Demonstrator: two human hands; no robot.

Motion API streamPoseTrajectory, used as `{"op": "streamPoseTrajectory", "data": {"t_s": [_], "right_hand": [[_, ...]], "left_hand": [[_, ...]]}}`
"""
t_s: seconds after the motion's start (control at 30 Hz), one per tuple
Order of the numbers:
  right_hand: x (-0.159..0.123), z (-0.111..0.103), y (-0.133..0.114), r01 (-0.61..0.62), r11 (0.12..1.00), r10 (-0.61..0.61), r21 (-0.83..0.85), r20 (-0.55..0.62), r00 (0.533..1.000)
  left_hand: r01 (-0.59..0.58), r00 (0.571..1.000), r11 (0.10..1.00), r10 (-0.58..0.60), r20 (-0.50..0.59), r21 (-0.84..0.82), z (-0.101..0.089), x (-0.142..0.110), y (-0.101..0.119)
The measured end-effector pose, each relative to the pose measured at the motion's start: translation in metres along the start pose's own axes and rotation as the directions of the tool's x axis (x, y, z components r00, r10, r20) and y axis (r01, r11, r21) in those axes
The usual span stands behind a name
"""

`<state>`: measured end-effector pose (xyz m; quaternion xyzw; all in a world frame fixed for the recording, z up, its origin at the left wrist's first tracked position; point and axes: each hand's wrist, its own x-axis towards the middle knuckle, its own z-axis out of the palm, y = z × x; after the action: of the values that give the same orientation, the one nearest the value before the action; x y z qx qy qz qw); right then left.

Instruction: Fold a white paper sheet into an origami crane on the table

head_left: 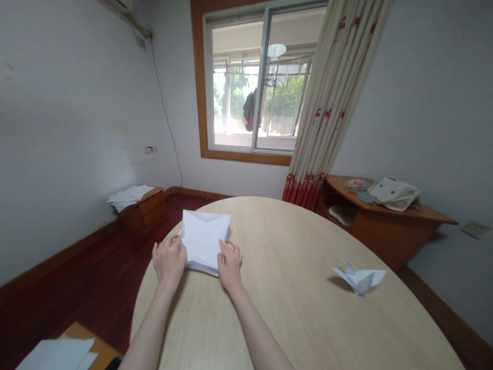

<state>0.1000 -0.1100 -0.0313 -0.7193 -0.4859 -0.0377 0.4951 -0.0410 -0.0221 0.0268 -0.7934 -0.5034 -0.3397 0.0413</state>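
Observation:
A stack of white paper [206, 239] lies on the left part of the round wooden table [285, 288]. Its top sheet shows crease lines. At the stack's left edge is my left hand [170, 257], thumb on the paper and fingers curled beside it. My right hand [230, 262] grips the right edge the same way, with its fingers bent along the side. Between them the hands hold the stack; some fingertips are hidden. Well to the right of both hands, a folded white paper crane [360, 279] stands on the table.
Papers [131, 195] lie on a small drawer cabinet [148, 210] at the left wall. More white sheets [57, 354] rest on a wooden surface at lower left. Beyond the table on the right, a corner desk [389, 226] holds a white bag [396, 193]. A curtain [323, 108] hangs beside the window.

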Motion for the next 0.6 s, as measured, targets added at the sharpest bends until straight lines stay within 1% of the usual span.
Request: {"op": "streamPoseTrajectory", "data": {"t_s": [0.1, 0.17, 0.23, 0.33, 0.4, 0.43, 0.5, 0.6], "right_hand": [[0.007, -0.010, 0.006, -0.035, 0.997, 0.039, 0.062, -0.058, 0.998], [0.011, -0.022, 0.010, -0.031, 0.993, 0.040, 0.112, -0.075, 0.996], [0.012, -0.038, 0.014, -0.022, 0.987, 0.035, 0.161, -0.080, 0.996], [0.011, -0.069, 0.020, -0.018, 0.974, 0.031, 0.227, -0.055, 0.998], [0.006, -0.092, 0.024, -0.029, 0.966, 0.038, 0.257, -0.028, 0.999], [0.002, -0.103, 0.026, -0.040, 0.963, 0.045, 0.268, -0.013, 0.999], [-0.008, -0.124, 0.027, -0.071, 0.957, 0.067, 0.282, 0.024, 0.997], [-0.027, -0.156, 0.027, -0.116, 0.949, 0.096, 0.294, 0.080, 0.992]], "left_hand": [[0.012, 1.000, 0.997, -0.012, -0.008, -0.074, -0.010, 0.002, 0.005], [0.013, 1.000, 0.990, -0.013, 0.007, -0.140, -0.017, 0.003, 0.008], [0.007, 1.000, 0.977, -0.001, 0.026, -0.215, -0.022, 0.001, 0.011], [-0.029, 0.997, 0.947, 0.049, 0.055, -0.321, -0.027, -0.006, 0.015], [-0.042, 0.992, 0.894, 0.089, 0.086, -0.446, -0.028, -0.014, 0.018], [-0.033, 0.989, 0.852, 0.105, 0.109, -0.523, -0.028, -0.019, 0.019], [0.026, 0.976, 0.753, 0.122, 0.178, -0.657, -0.028, -0.029, 0.023], [0.111, 0.937, 0.690, 0.168, 0.307, -0.716, -0.027, -0.046, 0.032]]}}
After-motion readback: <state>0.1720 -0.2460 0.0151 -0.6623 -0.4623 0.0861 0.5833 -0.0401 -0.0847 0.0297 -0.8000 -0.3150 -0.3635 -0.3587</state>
